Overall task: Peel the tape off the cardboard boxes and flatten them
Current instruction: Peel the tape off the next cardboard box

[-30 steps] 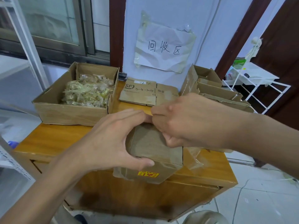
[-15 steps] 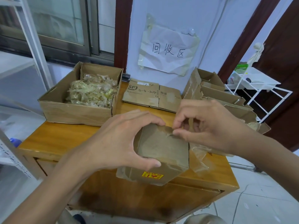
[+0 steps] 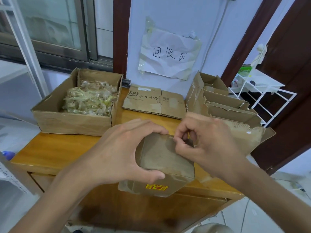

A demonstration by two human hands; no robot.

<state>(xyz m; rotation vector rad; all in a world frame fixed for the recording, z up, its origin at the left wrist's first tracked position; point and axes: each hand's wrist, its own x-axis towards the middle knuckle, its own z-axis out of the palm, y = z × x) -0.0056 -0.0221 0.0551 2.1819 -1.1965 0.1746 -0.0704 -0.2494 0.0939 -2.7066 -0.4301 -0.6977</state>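
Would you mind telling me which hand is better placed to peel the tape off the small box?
The right hand: its fingertips already pinch at the top edge of the small box, while the left hand grips it steady.

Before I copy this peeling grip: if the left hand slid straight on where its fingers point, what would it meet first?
Probably the right hand, picking at the small box's far top edge. The left hand's fingertips point that way, almost touching; depth unclear.
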